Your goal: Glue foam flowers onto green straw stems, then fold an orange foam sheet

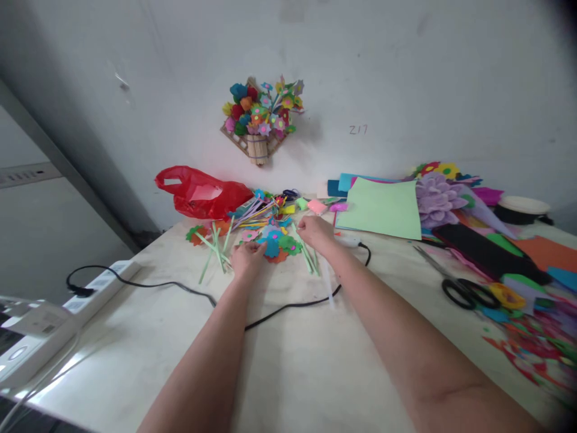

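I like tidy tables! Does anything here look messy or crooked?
Yes. The flower basket on the wall hangs tilted. Coloured scraps lie scattered at the right edge of the table, green strips lie criss-cross beside the left hand, and a black cable snakes across the table.

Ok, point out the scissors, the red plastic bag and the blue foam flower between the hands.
scissors (439,272): head view, on the blades near the pivot.
red plastic bag (202,195): head view, bag's middle.
blue foam flower (271,246): head view, its middle.
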Demonstrator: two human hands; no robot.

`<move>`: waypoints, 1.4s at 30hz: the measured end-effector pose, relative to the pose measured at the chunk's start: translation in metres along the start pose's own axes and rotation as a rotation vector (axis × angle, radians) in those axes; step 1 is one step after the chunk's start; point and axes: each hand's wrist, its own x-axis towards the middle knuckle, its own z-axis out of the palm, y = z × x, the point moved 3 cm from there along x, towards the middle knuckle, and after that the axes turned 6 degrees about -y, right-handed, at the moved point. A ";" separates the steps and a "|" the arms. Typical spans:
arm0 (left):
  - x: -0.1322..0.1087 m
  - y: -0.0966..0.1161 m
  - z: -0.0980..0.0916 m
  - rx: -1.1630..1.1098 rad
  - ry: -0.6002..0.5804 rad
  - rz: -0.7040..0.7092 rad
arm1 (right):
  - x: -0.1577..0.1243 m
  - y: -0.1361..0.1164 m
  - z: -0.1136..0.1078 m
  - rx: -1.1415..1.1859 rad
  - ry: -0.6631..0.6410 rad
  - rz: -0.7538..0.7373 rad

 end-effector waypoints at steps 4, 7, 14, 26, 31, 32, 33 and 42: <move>-0.007 0.010 -0.002 0.226 0.055 -0.010 | 0.001 0.004 -0.003 -0.181 -0.127 -0.001; -0.010 0.013 -0.001 0.294 0.114 0.005 | 0.001 0.005 0.002 -0.242 -0.200 -0.004; -0.018 0.022 0.001 0.357 0.241 0.141 | -0.002 0.002 0.014 -0.283 -0.263 -0.051; -0.016 0.022 0.006 0.127 0.225 0.294 | 0.000 0.003 0.008 -0.224 -0.304 0.018; -0.011 0.016 0.004 -0.093 0.248 0.226 | 0.005 0.004 -0.007 -0.118 -0.333 0.038; -0.009 0.014 0.005 -0.173 0.230 0.202 | 0.004 0.003 -0.009 -0.050 -0.329 0.015; -0.008 0.012 0.007 -0.267 0.192 0.182 | 0.002 0.002 -0.011 0.040 -0.329 -0.011; -0.010 0.013 0.009 -1.027 -0.146 -0.056 | -0.022 -0.022 0.005 0.717 -0.614 -0.245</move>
